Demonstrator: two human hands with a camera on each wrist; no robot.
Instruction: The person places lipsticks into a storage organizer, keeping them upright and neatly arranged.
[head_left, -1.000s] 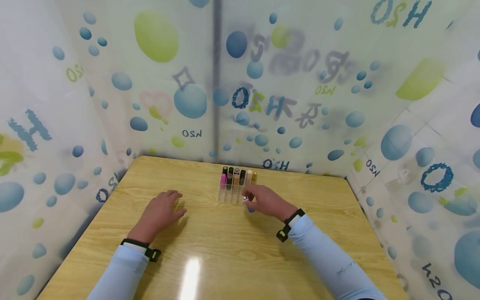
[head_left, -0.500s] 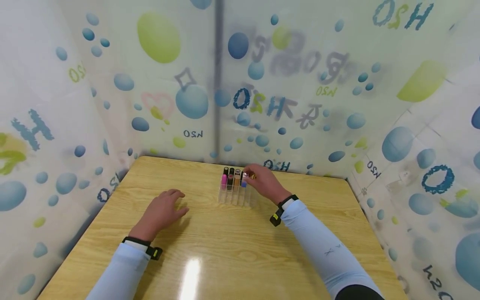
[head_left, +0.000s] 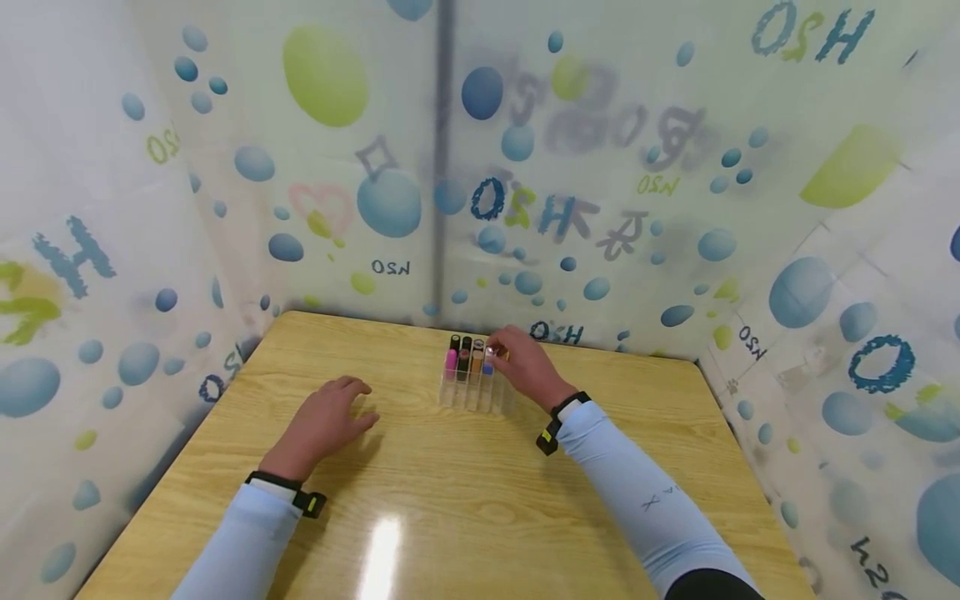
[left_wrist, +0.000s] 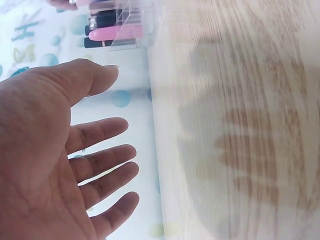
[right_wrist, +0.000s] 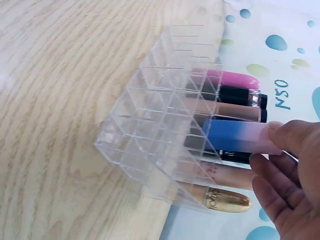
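Note:
My right hand pinches a square lipstick tube, blue fading to pale pink, between thumb and fingers at its pink end. The blue end sits at a slot of a clear stepped lipstick organizer, overlapping its walls in the right wrist view. Beside it in the organizer stand a bright pink tube, a black one, a tan one and a gold-capped one. My left hand hovers low over the table left of the organizer, fingers spread and holding nothing.
The organizer stands near the back edge of the wooden table; its front slots show no tubes. Behind and at both sides hang white curtains with blue and green dots. A bright glare streak lies on the table's front.
My right hand has carried the blue and pink tube from the organizer's front right corner up and back to a slot farther in. My left hand stays almost where it was.

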